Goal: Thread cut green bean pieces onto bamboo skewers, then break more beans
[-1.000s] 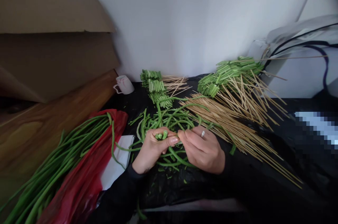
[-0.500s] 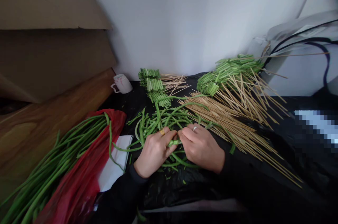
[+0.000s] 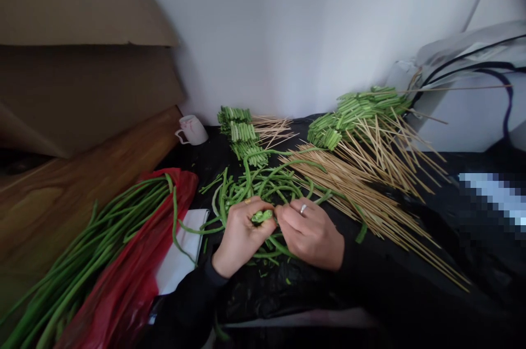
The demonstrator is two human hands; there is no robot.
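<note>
My left hand (image 3: 243, 235) is closed around a small bunch of cut long bean pieces (image 3: 262, 217), whose green ends show between thumb and fingers. Right beside it, my right hand (image 3: 312, 233) is closed, its fingertips pinched together near my left thumb. What those fingertips hold, if anything, is hidden. Both hands are over a loose pile of long beans (image 3: 236, 187) on black plastic sheeting (image 3: 287, 299). Small green scraps lie on the sheeting just below the hands.
Bamboo skewers (image 3: 353, 179) lie to the right. Skewered bean pieces are stacked at the back left (image 3: 242, 131) and back right (image 3: 365, 105). Uncut long beans (image 3: 102, 234) rest on a red plastic bag (image 3: 123, 267). A mug (image 3: 192, 130) stands near a cardboard box (image 3: 90, 97).
My left hand has turned, so the ends of the bean bunch now face up between thumb and fingers. My right hand stays pinched beside it. The view has shifted slightly.
</note>
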